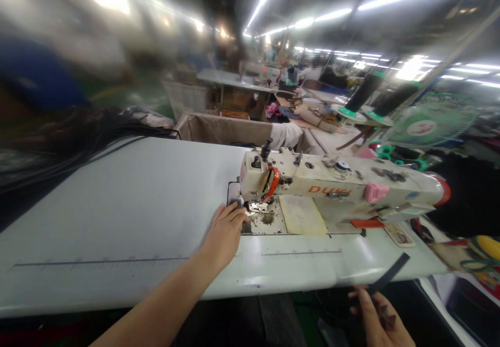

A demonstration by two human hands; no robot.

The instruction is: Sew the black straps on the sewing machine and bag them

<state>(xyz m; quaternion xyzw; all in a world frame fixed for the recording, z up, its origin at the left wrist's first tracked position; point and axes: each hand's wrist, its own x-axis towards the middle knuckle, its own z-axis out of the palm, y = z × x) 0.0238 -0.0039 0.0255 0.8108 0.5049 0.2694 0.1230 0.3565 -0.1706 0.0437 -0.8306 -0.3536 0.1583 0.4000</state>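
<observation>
A white sewing machine (332, 185) with an orange guard stands on the pale table (136, 196). My left hand (224, 230) lies by the needle area, its fingertips at the left side of the metal plate; whether anything is under them is hidden. Low at the right, in front of the table edge, my right hand (377, 318) holds a dark strip (390, 272) between thumb and fingers. The strip's upper end sticks up over the table's front edge. A yellowish pad (302, 215) rests on the machine bed.
Black cords (97, 138) lie over the table's left back edge. Behind the machine is a cloth-lined bin (219, 128). Thread cones (363, 94) and a green fan (429, 123) stand at the right. A ruler line (101, 261) runs along the table front.
</observation>
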